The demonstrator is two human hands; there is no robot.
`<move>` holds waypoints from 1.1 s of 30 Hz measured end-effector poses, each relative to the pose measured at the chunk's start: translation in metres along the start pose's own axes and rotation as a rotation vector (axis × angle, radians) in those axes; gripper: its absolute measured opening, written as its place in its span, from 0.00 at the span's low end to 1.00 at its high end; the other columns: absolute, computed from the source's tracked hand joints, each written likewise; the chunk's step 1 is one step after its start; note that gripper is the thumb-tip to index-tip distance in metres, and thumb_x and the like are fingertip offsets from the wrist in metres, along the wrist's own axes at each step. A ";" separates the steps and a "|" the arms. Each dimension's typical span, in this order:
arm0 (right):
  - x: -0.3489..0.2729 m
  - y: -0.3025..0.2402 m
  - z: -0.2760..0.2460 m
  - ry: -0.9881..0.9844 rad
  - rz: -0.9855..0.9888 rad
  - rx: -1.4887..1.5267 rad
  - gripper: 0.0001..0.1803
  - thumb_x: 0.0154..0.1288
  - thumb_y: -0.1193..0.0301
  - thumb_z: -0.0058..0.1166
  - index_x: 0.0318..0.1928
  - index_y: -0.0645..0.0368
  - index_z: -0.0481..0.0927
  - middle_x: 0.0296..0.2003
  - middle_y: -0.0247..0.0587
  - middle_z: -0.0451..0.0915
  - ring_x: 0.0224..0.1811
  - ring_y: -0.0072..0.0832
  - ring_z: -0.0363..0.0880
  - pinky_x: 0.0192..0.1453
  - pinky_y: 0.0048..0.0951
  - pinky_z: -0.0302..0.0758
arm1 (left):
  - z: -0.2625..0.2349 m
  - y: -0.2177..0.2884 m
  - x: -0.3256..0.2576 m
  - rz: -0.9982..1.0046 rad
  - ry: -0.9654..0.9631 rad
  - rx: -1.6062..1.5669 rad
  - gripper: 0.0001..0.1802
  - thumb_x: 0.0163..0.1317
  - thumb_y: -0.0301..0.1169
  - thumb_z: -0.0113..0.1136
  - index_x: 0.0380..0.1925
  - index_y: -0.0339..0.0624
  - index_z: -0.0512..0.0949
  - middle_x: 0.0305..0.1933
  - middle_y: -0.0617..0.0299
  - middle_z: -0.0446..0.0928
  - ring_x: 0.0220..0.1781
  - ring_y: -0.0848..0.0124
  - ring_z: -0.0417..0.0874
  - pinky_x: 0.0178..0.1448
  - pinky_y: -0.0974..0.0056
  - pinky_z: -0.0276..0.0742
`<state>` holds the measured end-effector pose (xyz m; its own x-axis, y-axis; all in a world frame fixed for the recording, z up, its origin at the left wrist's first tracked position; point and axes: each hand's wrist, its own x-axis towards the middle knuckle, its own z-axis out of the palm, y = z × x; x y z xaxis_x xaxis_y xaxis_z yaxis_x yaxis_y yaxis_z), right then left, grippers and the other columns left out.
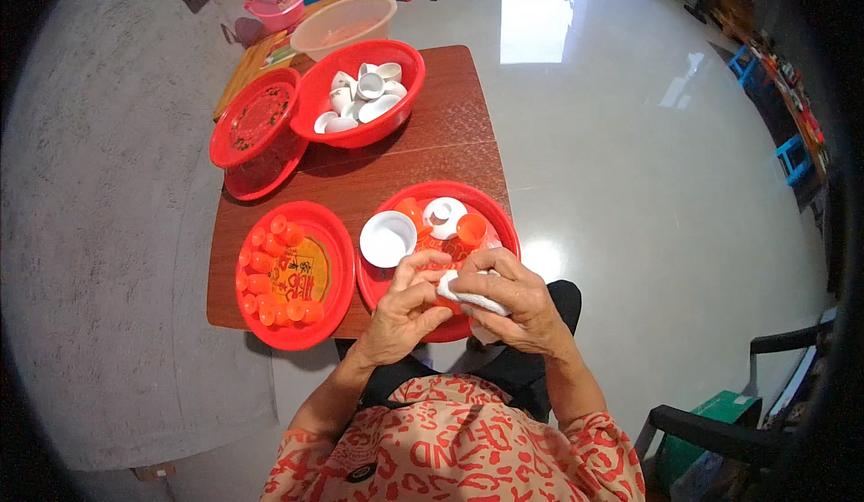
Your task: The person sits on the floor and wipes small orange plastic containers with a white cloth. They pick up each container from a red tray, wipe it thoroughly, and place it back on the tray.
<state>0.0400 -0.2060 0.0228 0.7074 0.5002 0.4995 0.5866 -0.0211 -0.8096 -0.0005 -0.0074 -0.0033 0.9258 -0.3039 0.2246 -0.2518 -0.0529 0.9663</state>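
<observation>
Near-left corner of the worktop (450, 155): red tray (340, 248) held small orange cups (259, 262). Toward the far edge, red basin (382, 130) held white cups (371, 86). At the near-right corner sat a second tray (493, 207), white bowl (388, 239) at its left side. Left hand (403, 316): fingers curled, tips by the cloth's left end; couldn't tell if it pinched anything. White cloth (481, 292) was bunched above the second tray's near side, right of the left hand, long axis slanting, left end toward the far edge, right end toward the near edge. Right hand (522, 311) was nearer, pinching the cloth between thumb and fingers.
</observation>
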 end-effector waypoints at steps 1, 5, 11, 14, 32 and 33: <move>-0.002 0.004 -0.003 -0.019 -0.010 0.010 0.16 0.53 0.79 0.61 0.44 0.59 0.79 0.39 0.42 0.75 0.43 0.34 0.76 0.47 0.31 0.73 | 0.000 -0.002 0.000 0.006 -0.009 -0.028 0.07 0.59 0.24 0.62 0.38 0.40 0.78 0.64 0.55 0.59 0.62 0.62 0.70 0.65 0.58 0.66; -0.007 0.009 -0.011 -0.043 0.000 -0.008 0.12 0.53 0.79 0.60 0.40 0.61 0.79 0.34 0.41 0.77 0.38 0.35 0.79 0.43 0.33 0.74 | -0.001 -0.008 -0.004 -0.012 -0.016 -0.095 0.07 0.59 0.26 0.63 0.38 0.39 0.78 0.63 0.55 0.59 0.62 0.62 0.70 0.65 0.57 0.66; -0.010 0.014 -0.027 -0.163 0.084 0.021 0.10 0.56 0.78 0.58 0.40 0.63 0.79 0.33 0.41 0.80 0.36 0.35 0.80 0.42 0.34 0.75 | -0.005 -0.010 -0.006 -0.015 -0.060 -0.179 0.08 0.58 0.25 0.64 0.38 0.41 0.79 0.64 0.55 0.57 0.65 0.60 0.68 0.67 0.55 0.64; -0.001 0.005 -0.023 -0.056 0.124 0.151 0.13 0.57 0.77 0.57 0.44 0.64 0.80 0.35 0.42 0.81 0.36 0.31 0.80 0.41 0.31 0.75 | -0.003 -0.010 -0.003 0.011 -0.069 -0.240 0.08 0.57 0.25 0.64 0.38 0.43 0.80 0.65 0.56 0.56 0.67 0.58 0.65 0.68 0.53 0.63; -0.026 0.011 -0.004 -0.024 0.345 0.368 0.11 0.59 0.76 0.56 0.43 0.65 0.81 0.36 0.42 0.82 0.36 0.27 0.80 0.41 0.28 0.75 | 0.003 -0.020 0.006 -0.138 0.395 -0.576 0.06 0.61 0.23 0.61 0.38 0.35 0.81 0.59 0.59 0.62 0.54 0.73 0.74 0.55 0.67 0.79; -0.022 0.002 0.001 0.098 0.266 0.209 0.11 0.58 0.77 0.57 0.43 0.64 0.81 0.35 0.42 0.82 0.36 0.28 0.80 0.41 0.28 0.75 | 0.005 -0.018 0.005 -0.169 0.406 -0.518 0.06 0.61 0.22 0.60 0.38 0.34 0.81 0.59 0.59 0.62 0.52 0.73 0.75 0.53 0.68 0.81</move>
<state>0.0254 -0.2166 0.0097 0.8652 0.4151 0.2814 0.2904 0.0429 -0.9559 0.0076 -0.0133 -0.0202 0.9985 0.0546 -0.0034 -0.0201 0.4250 0.9050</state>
